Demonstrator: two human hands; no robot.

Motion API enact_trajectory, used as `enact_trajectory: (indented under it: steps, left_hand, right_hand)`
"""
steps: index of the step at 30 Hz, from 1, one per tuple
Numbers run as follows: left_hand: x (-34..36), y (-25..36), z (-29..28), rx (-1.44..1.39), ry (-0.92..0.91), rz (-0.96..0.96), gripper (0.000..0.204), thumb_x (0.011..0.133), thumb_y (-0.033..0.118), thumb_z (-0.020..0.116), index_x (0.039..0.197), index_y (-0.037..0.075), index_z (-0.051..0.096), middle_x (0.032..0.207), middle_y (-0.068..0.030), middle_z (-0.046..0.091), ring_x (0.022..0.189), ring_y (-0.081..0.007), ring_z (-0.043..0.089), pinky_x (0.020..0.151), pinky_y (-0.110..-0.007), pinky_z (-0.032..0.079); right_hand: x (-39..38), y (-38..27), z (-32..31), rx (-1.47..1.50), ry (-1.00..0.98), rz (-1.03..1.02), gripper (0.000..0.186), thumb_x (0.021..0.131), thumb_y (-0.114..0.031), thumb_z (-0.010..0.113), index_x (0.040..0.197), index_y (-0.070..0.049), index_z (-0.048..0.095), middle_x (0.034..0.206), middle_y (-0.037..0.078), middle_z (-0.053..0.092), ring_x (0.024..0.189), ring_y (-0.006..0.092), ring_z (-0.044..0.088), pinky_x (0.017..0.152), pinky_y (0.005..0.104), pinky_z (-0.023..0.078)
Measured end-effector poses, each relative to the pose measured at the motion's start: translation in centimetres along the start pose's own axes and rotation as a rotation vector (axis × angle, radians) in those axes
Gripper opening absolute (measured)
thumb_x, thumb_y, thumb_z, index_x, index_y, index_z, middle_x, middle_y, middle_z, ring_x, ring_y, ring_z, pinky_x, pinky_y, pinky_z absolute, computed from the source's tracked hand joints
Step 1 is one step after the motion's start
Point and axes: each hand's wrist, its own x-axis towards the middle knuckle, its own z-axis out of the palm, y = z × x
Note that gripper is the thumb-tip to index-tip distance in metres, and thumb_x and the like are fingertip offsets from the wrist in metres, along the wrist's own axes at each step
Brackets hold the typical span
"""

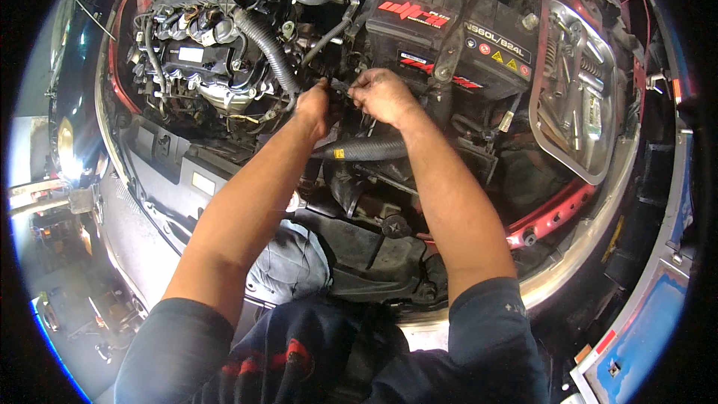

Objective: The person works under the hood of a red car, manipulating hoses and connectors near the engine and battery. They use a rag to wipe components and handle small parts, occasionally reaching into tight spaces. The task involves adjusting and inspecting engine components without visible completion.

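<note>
Both my arms reach into an open engine bay. My left hand [314,111] is closed beside the ribbed black hose [268,52], its fingertips deep among dark parts. To its right my right hand [383,97] pinches at a small greyish piece [340,87] between the two hands, too small to name. Whether the left fingers also grip that piece cannot be made out. The engine [202,56] lies left of my hands, the black car battery [449,26] right of them. Below them runs a thick black hose [370,150] with a yellow tag.
A metal tray [537,116] of sockets and wrenches rests on the right side of the bay. A metal bar [454,37] crosses the battery. A light grey cloth [290,263] lies at the front edge near my left arm. A blue-topped cart [645,333] stands at lower right.
</note>
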Motion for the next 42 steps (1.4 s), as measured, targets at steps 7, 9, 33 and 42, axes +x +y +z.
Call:
enact_trajectory:
  steps: [7,9,33,42]
  left_hand:
    - [7.2,0.7,3.0,-0.378,0.231,0.068,0.03,0.096,0.033,0.048,0.09,0.007,0.062,0.086,-0.0073,0.063,0.073,-0.0211,0.057,0.068,-0.036,0.046]
    - [9.4,0.9,3.2,-0.583,0.259,0.053,0.025,0.094,0.03,0.049,0.09,0.008,0.061,0.086,-0.0064,0.063,0.075,-0.0216,0.057,0.07,-0.035,0.047]
    - [2.4,0.0,4.0,-0.188,0.413,0.279,0.053,0.097,0.038,0.041,0.116,-0.009,0.058,0.109,-0.0189,0.066,0.097,-0.0298,0.064,0.082,-0.04,0.05]
    - [5.6,0.3,4.5,-0.479,0.543,0.133,0.047,0.093,0.027,0.041,0.125,-0.005,0.054,0.119,-0.013,0.062,0.096,-0.0237,0.063,0.079,-0.037,0.053]
  right_hand:
    - [-1.6,0.5,0.7,-0.296,0.294,-0.142,0.013,0.079,-0.014,0.067,0.086,-0.002,0.066,0.084,0.019,0.068,0.084,0.0356,0.066,0.077,0.0409,0.052]
    - [-1.7,0.6,0.7,-0.334,0.293,-0.145,0.012,0.08,-0.012,0.065,0.088,-0.002,0.064,0.084,0.019,0.067,0.084,0.0363,0.065,0.076,0.0417,0.051]
    - [14.3,0.5,4.3,-1.004,-0.18,0.052,0.033,0.082,-0.019,0.057,0.111,-0.007,0.069,0.12,0.018,0.064,0.111,0.0306,0.062,0.093,0.0379,0.05]
    - [20.4,6.2,6.6,-0.814,0.034,0.094,0.047,0.086,-0.029,0.062,0.121,0.001,0.061,0.125,0.017,0.061,0.115,0.0284,0.06,0.093,0.038,0.05]
